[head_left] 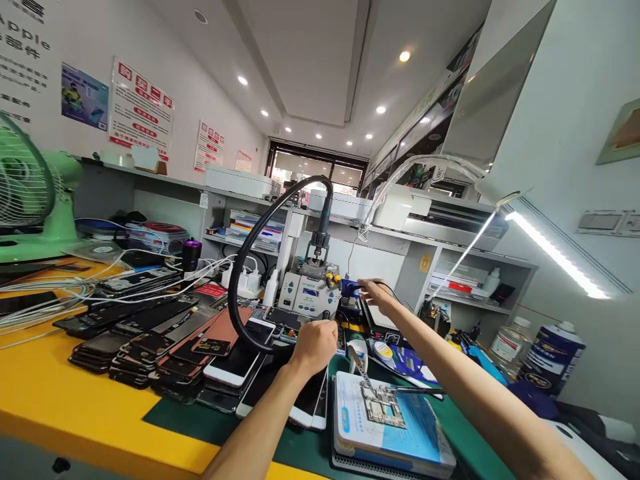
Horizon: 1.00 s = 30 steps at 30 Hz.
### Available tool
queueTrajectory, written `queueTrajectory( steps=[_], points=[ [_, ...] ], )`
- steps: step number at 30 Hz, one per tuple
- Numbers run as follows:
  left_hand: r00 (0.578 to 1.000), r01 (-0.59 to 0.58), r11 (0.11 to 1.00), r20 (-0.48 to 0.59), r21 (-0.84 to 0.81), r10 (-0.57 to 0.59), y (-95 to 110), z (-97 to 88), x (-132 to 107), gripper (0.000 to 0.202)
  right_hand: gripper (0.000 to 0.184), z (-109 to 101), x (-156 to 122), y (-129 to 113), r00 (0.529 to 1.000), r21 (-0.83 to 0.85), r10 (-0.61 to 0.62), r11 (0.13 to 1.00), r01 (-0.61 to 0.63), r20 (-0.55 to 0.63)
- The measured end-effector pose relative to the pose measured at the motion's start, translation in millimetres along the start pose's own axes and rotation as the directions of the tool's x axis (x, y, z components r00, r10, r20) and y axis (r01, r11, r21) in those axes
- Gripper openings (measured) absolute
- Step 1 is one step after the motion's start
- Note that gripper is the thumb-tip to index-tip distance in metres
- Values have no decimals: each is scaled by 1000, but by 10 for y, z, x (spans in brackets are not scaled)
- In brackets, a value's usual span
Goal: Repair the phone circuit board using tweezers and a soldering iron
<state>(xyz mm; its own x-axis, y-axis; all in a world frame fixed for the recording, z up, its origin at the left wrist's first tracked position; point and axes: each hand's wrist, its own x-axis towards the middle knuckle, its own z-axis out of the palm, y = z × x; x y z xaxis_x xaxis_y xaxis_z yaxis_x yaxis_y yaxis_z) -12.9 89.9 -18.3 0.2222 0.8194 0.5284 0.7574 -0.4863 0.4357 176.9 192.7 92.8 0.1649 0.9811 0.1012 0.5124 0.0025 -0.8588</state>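
My left hand (pixel 316 343) is closed in a fist in front of the hot-air rework station (pixel 306 295); whatever it grips is hidden. My right hand (pixel 379 295) reaches farther out, fingers closed at the mouth of a dark blue holder (pixel 350 288). It seems to grip a soldering iron there, mostly covered by the fingers, with a black cord behind. Nearer to me, a phone logic board (pixel 383 404) lies on a blue and white box (pixel 420 427). Tweezers (pixel 364 371) and a dark, thin tool (pixel 417 391) rest with their tips on the board.
Stacked phone screens (pixel 137 350) and white phones (pixel 235 363) fill the left side. A black hose (pixel 240 267) arches beside my left hand. White cables (pixel 75 290) and a green fan (pixel 30 193) stand left. Right are a clear bottle (pixel 510 343), a blue can (pixel 550 360) and a lit lamp (pixel 555 253).
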Motion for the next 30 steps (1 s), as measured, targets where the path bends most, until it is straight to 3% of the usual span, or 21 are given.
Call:
queueTrajectory(
  steps=[5,10,15,19,22,24,27,30],
  points=[
    [1000,5,1000,5,7,-5,-30,35,1,24,34,84,-116,66,993,14,-72,997,74,-93],
    [1000,9,999,-12,42,-8,-69,45,-2,24,28,121,-202,0,997,23,-50,998,51,-62],
    [1000,-3,998,-17,57,4,-87,34,-3,23,28,170,-326,12,997,69,22,997,-27,78],
    [1000,-2,998,-8,65,2,-74,12,-3,23,25,131,-640,133,959,71,44,995,-67,280],
    [1000,1,997,1,71,-1,-54,-4,-2,23,20,-167,-970,255,928,67,-3,998,-23,373],
    [1000,-1,998,5,68,1,-42,-9,-1,23,19,-527,-1124,357,950,78,-53,996,31,307],
    [1000,-4,999,13,53,3,-30,-7,-1,23,26,-1163,-1154,567,996,60,-89,994,90,-20],
    [1000,-10,999,17,35,9,-27,2,4,24,29,-1639,-1021,875,937,-20,-7,1000,0,-350]
  ],
)
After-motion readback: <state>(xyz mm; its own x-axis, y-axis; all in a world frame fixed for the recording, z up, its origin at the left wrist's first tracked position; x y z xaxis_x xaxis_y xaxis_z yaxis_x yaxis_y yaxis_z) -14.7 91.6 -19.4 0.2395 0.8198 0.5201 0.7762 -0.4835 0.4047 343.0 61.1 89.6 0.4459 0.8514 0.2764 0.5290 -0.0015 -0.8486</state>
